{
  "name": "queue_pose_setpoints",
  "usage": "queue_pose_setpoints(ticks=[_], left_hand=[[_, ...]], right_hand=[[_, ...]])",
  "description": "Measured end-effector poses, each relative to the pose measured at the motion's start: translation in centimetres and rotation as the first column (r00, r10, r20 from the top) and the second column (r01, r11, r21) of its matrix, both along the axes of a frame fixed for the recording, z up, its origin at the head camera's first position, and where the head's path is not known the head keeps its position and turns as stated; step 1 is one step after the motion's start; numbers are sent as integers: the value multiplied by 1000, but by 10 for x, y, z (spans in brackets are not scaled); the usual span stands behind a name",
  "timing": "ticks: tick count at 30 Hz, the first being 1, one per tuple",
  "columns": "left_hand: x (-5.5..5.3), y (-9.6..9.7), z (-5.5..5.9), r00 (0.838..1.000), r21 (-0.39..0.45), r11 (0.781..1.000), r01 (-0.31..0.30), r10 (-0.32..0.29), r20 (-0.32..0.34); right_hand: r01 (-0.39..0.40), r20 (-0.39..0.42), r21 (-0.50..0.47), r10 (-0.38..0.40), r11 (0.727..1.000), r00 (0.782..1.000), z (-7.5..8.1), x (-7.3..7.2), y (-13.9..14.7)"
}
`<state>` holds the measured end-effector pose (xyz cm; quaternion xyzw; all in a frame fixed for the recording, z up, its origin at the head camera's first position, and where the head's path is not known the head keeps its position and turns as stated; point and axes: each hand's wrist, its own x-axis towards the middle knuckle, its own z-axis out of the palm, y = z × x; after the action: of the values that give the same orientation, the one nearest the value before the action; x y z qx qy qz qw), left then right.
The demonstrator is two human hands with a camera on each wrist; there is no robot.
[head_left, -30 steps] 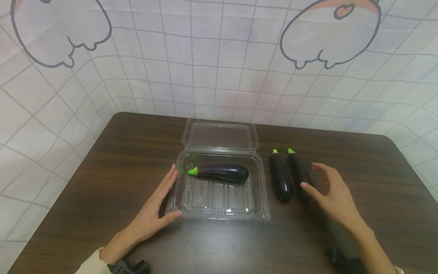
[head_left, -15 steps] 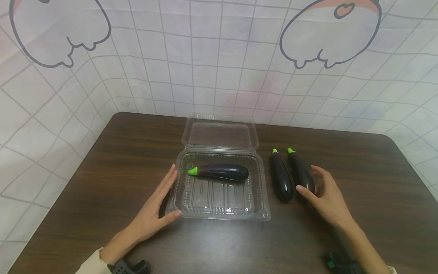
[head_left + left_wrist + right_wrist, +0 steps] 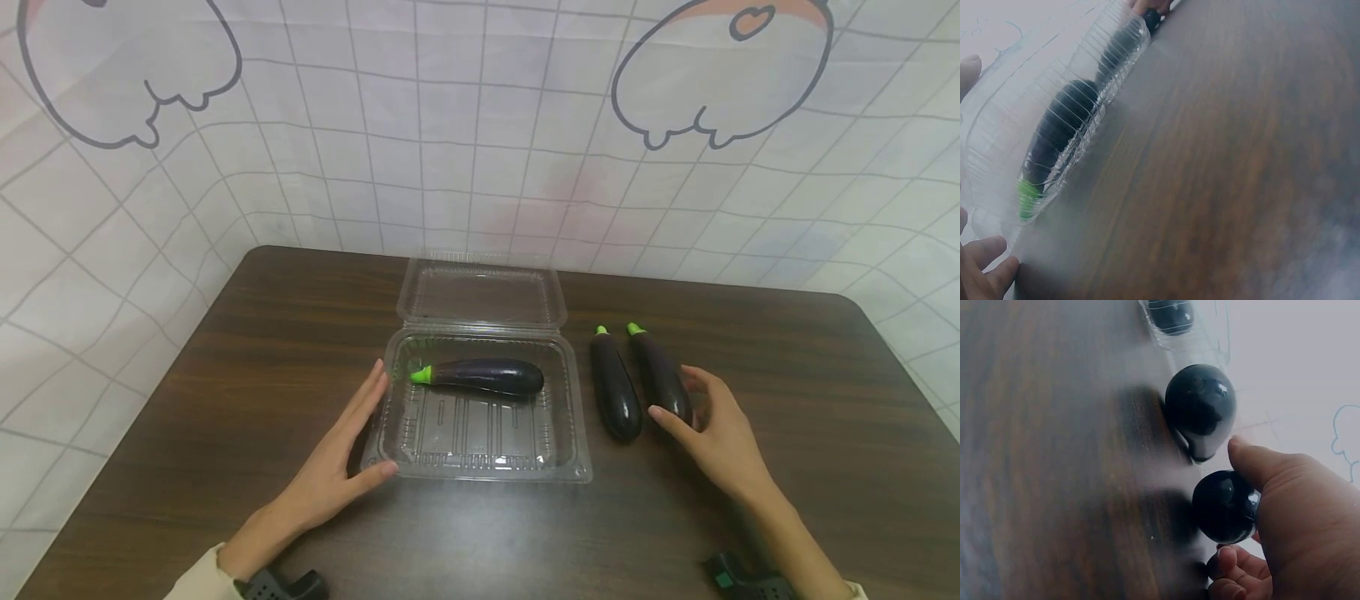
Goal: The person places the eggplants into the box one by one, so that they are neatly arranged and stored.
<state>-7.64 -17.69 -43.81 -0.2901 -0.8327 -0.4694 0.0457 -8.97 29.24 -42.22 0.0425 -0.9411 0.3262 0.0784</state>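
Note:
A clear hinged plastic container (image 3: 581,433) lies with its lid (image 3: 480,296) folded back. Inside it, one dark purple eggplant (image 3: 487,377) lies crosswise, its green stem pointing left. My left hand (image 3: 330,462) rests at the container's left side, fingers straight and thumb at the front left corner. To the right of the container lie two more eggplants, stems away from me. The nearer one to the container, the middle eggplant (image 3: 617,392), is untouched. My right hand (image 3: 723,442) holds the rightmost eggplant (image 3: 1225,506) by its thick end, thumb on one side and fingers on the other.
Everything lies on a dark wood-grain table (image 3: 480,542). A white grid-patterned cloth (image 3: 487,150) with cartoon drawings hangs behind the table and along its sides. Dark devices (image 3: 281,583) are worn at both wrists.
My right hand has moved slightly left and closed in on the rightmost eggplant, its thumb now against the thick end. The left hand and the container have stayed in place.

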Motion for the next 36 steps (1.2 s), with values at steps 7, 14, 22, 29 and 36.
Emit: queue_pose_setpoints(ticks=[7,14,22,29,36], left_hand=[[-1,0,-3,1000,0,1000,-4,4,3],[0,0,-2,1000,-5,1000,-5,5,-2],[0,0,-2,1000,-5,1000,-2,2,-5],[-1,0,-2,1000,-7,1000,-4,4,-5],[0,0,0,1000,-4,1000,-5,5,-4]], right_hand=[[21,-3,-1,-21,1000,1000,-1,0,0],[69,-1,-7,-69,998,998,-3,1,0],[99,-6,-22,-99,995,995,-3,1,1],[126,9,-38,-125,991,992,-1,1,1],[147,7,-19,-147,989,989,7,1,2]])
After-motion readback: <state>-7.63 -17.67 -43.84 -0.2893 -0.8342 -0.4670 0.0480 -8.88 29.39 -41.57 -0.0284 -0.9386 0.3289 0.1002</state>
